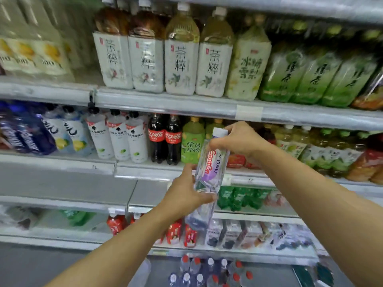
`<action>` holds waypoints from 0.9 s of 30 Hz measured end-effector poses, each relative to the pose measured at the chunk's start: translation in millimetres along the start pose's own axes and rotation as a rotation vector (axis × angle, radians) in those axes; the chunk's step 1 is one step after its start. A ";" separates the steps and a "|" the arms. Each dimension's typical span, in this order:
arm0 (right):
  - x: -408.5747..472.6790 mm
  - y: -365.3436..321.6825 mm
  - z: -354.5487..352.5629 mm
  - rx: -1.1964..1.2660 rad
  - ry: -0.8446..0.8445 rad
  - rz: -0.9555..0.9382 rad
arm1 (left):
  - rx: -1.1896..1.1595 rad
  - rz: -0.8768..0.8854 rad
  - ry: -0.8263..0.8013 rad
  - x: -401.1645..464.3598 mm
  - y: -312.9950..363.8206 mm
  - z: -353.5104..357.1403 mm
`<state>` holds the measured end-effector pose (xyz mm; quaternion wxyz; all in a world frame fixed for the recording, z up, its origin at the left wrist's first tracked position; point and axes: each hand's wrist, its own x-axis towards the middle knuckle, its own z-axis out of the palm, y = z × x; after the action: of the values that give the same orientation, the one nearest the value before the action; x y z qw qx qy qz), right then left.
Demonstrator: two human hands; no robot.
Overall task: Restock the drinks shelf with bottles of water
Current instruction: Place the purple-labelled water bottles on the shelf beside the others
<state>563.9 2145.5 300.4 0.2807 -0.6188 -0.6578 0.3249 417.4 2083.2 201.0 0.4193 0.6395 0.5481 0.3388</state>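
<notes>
Both hands, left hand [184,195] low and right hand [238,139] high, clasp one water bottle [209,168], unshelved; more bottles [203,272] wait at six o'clock.

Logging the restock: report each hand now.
Left hand: holds the water bottle near its base.
Right hand: holds its neck.

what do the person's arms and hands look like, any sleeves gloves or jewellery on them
Both forearms are bare as far as the frame shows: no sleeves come into view. The left hand and right hand wear no gloves, and no watch, bracelet or ring shows on the visible sides of wrists and fingers.
</notes>
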 end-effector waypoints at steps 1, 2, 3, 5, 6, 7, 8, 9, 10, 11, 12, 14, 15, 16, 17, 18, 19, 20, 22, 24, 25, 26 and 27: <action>-1.3 -7.1 -7.0 -0.004 0.001 -0.019 | 0.022 0.021 0.035 -0.5 10.2 -2.0; -3.3 -13.9 -14.0 0.001 -0.002 -0.043 | 0.046 0.041 0.065 -0.5 19.8 -4.2; -5.2 -20.5 -20.5 0.002 -0.002 -0.065 | 0.066 0.057 0.089 -0.8 29.4 -6.8; -11.4 -34.4 -33.9 0.013 0.008 -0.116 | 0.082 0.080 0.130 -0.6 47.0 -12.9; -13.4 -40.8 -40.9 0.025 0.014 -0.136 | 0.081 0.089 0.149 -0.8 55.8 -16.2; -15.4 -47.1 -48.1 0.037 0.027 -0.158 | 0.084 0.099 0.171 -0.7 64.8 -19.2; -18.9 -53.9 -54.9 0.049 0.037 -0.183 | 0.093 0.108 0.194 -0.6 73.4 -22.1; -22.0 -61.0 -61.4 0.067 0.043 -0.210 | 0.101 0.118 0.217 0.3 82.1 -25.0; -24.3 -67.2 -67.8 0.080 0.047 -0.238 | 0.098 0.124 0.235 0.7 90.8 -27.8; -26.7 -73.4 -73.0 0.089 0.052 -0.263 | 0.088 0.130 0.249 0.8 99.3 -30.8; -28.5 -79.0 -78.8 0.092 0.058 -0.286 | 0.082 0.134 0.261 1.2 107.3 -34.0; -30.9 -90.9 -89.0 0.094 0.081 -0.323 | 0.089 0.147 0.283 1.9 122.2 -40.8; -30.5 -96.6 -93.4 0.091 0.092 -0.337 | 0.090 0.156 0.291 2.6 129.3 -44.2; -29.4 -102.2 -97.7 0.092 0.095 -0.350 | 0.087 0.165 0.294 3.3 136.5 -47.9; -28.2 -108.0 -101.4 0.098 0.100 -0.360 | 0.085 0.170 0.299 4.3 143.7 -52.0; -26.7 -114.0 -105.4 0.102 0.106 -0.373 | 0.086 0.174 0.308 5.4 151.0 -56.7; -25.6 -120.6 -109.6 0.107 0.120 -0.390 | 0.086 0.177 0.319 7.1 158.0 -61.7; -24.0 -127.4 -114.5 0.117 0.139 -0.408 | 0.083 0.182 0.332 9.8 164.3 -67.5; -20.9 -141.1 -125.5 0.156 0.189 -0.428 | 0.074 0.200 0.362 16.7 177.4 -81.1; -15.2 -151.2 -136.3 0.179 0.233 -0.431 | 0.082 0.224 0.385 27.1 189.2 -97.6; -11.3 -154.2 -140.5 0.172 0.259 -0.425 | 0.081 0.241 0.392 32.8 195.7 -106.9; -6.6 -155.9 -143.8 0.148 0.292 -0.422 | 0.080 0.264 0.398 38.2 202.5 -116.4; -0.8 -156.5 -146.2 0.103 0.331 -0.420 | 0.070 0.287 0.399 43.4 209.4 -126.2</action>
<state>577.9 2152.8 513.9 0.4766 -0.4984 -0.6996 0.1872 399.4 2136.9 442.8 0.2279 0.6452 0.5351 0.4954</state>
